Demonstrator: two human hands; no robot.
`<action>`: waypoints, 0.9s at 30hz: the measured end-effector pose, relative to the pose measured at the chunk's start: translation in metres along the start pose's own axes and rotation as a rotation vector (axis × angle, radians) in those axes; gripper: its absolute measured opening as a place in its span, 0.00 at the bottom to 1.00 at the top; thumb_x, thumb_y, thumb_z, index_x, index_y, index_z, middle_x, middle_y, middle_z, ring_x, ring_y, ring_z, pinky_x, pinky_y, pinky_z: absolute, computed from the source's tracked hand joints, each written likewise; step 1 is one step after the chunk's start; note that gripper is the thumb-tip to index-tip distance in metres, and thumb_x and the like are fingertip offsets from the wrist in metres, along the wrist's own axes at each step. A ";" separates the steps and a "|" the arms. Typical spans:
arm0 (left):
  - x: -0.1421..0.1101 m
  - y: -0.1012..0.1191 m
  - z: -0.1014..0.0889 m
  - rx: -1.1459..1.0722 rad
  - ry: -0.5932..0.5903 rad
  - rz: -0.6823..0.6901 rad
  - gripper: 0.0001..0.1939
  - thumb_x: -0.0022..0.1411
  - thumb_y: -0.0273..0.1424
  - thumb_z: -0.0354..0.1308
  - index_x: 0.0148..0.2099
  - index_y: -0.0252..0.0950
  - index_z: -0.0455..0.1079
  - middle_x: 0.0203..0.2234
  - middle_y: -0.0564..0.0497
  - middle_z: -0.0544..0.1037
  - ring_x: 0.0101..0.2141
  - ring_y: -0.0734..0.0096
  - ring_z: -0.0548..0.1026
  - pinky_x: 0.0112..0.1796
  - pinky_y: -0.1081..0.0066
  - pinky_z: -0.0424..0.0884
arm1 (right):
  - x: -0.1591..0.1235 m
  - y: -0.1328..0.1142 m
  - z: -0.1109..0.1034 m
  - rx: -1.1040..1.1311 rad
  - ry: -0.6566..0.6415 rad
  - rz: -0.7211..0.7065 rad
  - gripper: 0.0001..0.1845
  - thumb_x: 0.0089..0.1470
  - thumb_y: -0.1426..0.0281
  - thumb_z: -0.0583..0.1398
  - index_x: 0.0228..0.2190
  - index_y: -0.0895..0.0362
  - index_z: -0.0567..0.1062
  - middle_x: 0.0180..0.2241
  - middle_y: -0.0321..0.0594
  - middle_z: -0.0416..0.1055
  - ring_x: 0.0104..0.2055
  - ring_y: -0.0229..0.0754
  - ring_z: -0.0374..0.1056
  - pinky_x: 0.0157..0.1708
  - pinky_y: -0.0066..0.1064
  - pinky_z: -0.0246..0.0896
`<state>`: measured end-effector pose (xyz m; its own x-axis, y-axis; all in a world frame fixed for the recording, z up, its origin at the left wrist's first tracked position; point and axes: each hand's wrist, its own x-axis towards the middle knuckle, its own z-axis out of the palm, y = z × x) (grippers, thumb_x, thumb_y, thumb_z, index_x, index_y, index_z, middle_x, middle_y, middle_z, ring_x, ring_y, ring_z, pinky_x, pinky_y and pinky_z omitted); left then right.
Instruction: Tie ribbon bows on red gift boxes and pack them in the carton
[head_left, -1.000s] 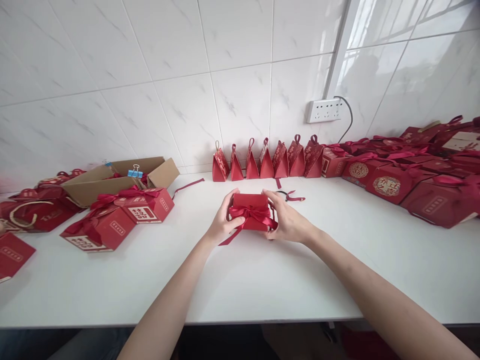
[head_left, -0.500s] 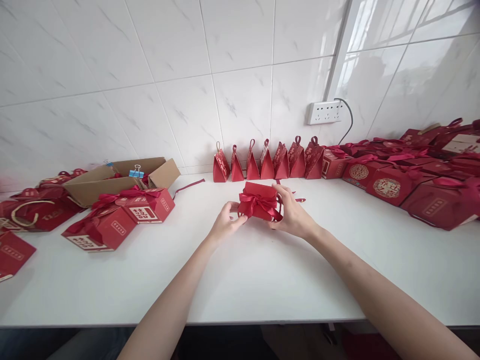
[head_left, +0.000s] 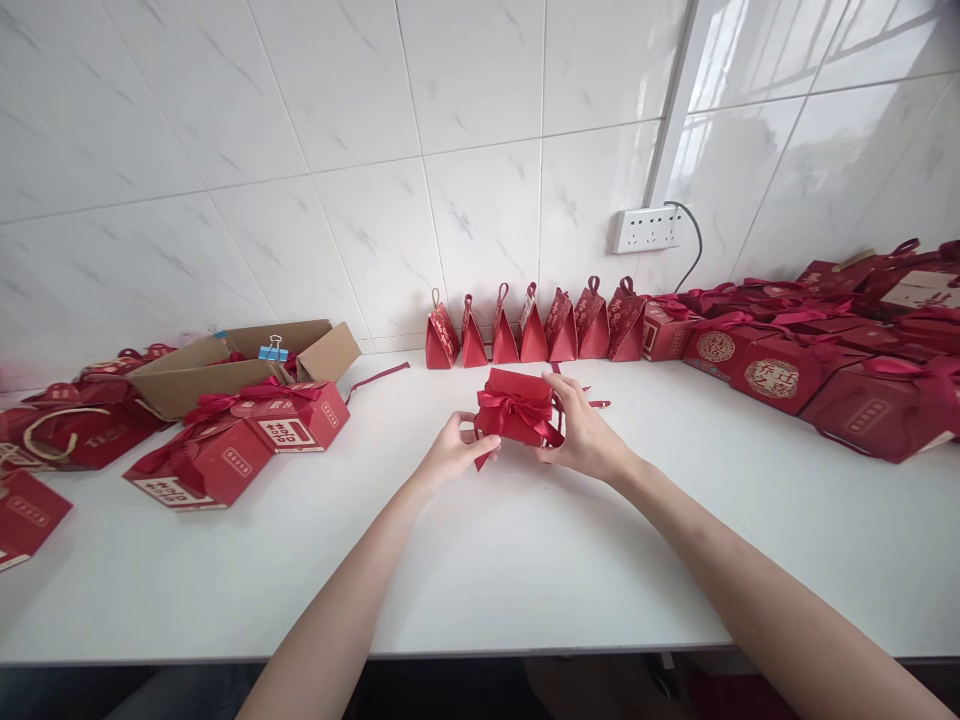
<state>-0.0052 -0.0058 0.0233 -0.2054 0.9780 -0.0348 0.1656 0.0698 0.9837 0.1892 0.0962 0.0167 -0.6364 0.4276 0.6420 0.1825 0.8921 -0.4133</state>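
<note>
A small red gift box with a red ribbon bow on its front is held just above the white table. My left hand grips the box's lower left side, its thumb at a hanging ribbon end. On the right side my right hand is closed round the box, fingers on top and thumb below. Behind it, a row of several upright triangular red boxes with ribbon loops stands along the wall.
Larger red boxes with bows and an open brown carton with a blue binder clip are on the left. Many red boxes crowd the right side. A thin dark red ribbon lies near the carton. A power strip hangs on the tiled wall.
The left thumb has moved slightly, and a ribbon end now hangs below the box's left side. Both hands keep hold of the box. The view has tilted up slightly.
</note>
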 end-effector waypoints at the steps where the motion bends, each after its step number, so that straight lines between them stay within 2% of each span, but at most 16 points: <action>1: -0.001 0.002 0.000 -0.014 0.007 -0.002 0.26 0.48 0.39 0.65 0.43 0.37 0.56 0.28 0.50 0.75 0.29 0.69 0.74 0.32 0.68 0.64 | 0.000 0.000 0.000 0.001 0.001 -0.002 0.51 0.41 0.73 0.63 0.60 0.52 0.41 0.55 0.54 0.50 0.51 0.55 0.60 0.43 0.49 0.67; 4: -0.001 0.005 -0.001 0.010 0.054 0.026 0.25 0.47 0.36 0.65 0.45 0.36 0.59 0.27 0.52 0.74 0.27 0.72 0.72 0.29 0.71 0.62 | 0.000 0.001 0.000 0.003 0.005 -0.005 0.50 0.41 0.73 0.63 0.60 0.52 0.42 0.54 0.54 0.50 0.50 0.55 0.61 0.42 0.48 0.67; 6: 0.001 0.004 -0.004 0.063 0.092 0.055 0.22 0.47 0.35 0.64 0.43 0.36 0.62 0.28 0.52 0.75 0.29 0.70 0.72 0.31 0.70 0.63 | 0.000 0.001 0.000 -0.002 0.002 0.000 0.50 0.41 0.73 0.63 0.60 0.52 0.42 0.54 0.54 0.50 0.49 0.54 0.62 0.42 0.48 0.67; 11: 0.007 -0.005 -0.012 0.236 0.256 0.041 0.08 0.46 0.28 0.59 0.33 0.35 0.69 0.32 0.47 0.75 0.38 0.59 0.73 0.41 0.62 0.65 | 0.000 0.002 -0.001 -0.002 -0.024 0.038 0.51 0.41 0.72 0.62 0.60 0.51 0.41 0.55 0.54 0.49 0.48 0.55 0.62 0.43 0.50 0.66; 14: 0.005 -0.004 -0.015 0.262 0.441 0.063 0.15 0.43 0.21 0.54 0.36 0.37 0.69 0.43 0.44 0.72 0.50 0.54 0.66 0.50 0.58 0.60 | -0.001 0.001 -0.001 0.001 -0.026 0.032 0.51 0.40 0.73 0.62 0.60 0.50 0.41 0.56 0.53 0.49 0.50 0.56 0.62 0.43 0.49 0.66; 16: 0.001 -0.001 -0.015 0.246 0.557 0.128 0.19 0.44 0.20 0.51 0.40 0.39 0.67 0.48 0.46 0.68 0.55 0.57 0.61 0.54 0.60 0.56 | -0.001 0.000 0.000 -0.002 -0.029 0.014 0.52 0.40 0.73 0.62 0.60 0.50 0.41 0.56 0.54 0.49 0.52 0.57 0.60 0.42 0.48 0.67; 17: -0.001 0.002 -0.014 0.216 0.586 0.179 0.17 0.46 0.21 0.50 0.40 0.40 0.66 0.48 0.48 0.67 0.55 0.59 0.61 0.54 0.61 0.56 | -0.001 -0.001 0.000 -0.004 -0.029 0.000 0.52 0.40 0.74 0.63 0.60 0.50 0.41 0.56 0.54 0.49 0.54 0.58 0.59 0.41 0.48 0.68; 20: -0.006 0.008 -0.007 0.088 0.552 0.330 0.06 0.56 0.31 0.50 0.37 0.39 0.66 0.41 0.49 0.71 0.47 0.62 0.67 0.49 0.64 0.60 | -0.001 -0.002 0.002 -0.011 -0.023 -0.048 0.52 0.40 0.75 0.63 0.60 0.50 0.40 0.56 0.54 0.49 0.57 0.59 0.56 0.43 0.48 0.68; 23: -0.008 0.010 0.003 0.066 0.462 0.324 0.13 0.57 0.42 0.53 0.39 0.38 0.65 0.37 0.49 0.71 0.42 0.63 0.68 0.46 0.65 0.60 | -0.001 -0.002 0.005 -0.014 -0.016 -0.081 0.52 0.41 0.75 0.64 0.61 0.51 0.40 0.57 0.55 0.49 0.58 0.59 0.54 0.46 0.50 0.66; 27: -0.008 0.007 0.014 0.133 0.422 0.261 0.19 0.55 0.42 0.58 0.44 0.38 0.61 0.37 0.49 0.71 0.40 0.66 0.68 0.43 0.66 0.61 | -0.002 -0.002 0.008 -0.009 -0.025 -0.098 0.52 0.40 0.76 0.63 0.61 0.51 0.41 0.57 0.55 0.49 0.58 0.59 0.55 0.46 0.50 0.66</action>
<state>0.0105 -0.0100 0.0278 -0.5081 0.8035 0.3103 0.3793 -0.1147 0.9181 0.1840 0.0927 0.0115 -0.6701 0.3346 0.6626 0.1249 0.9307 -0.3437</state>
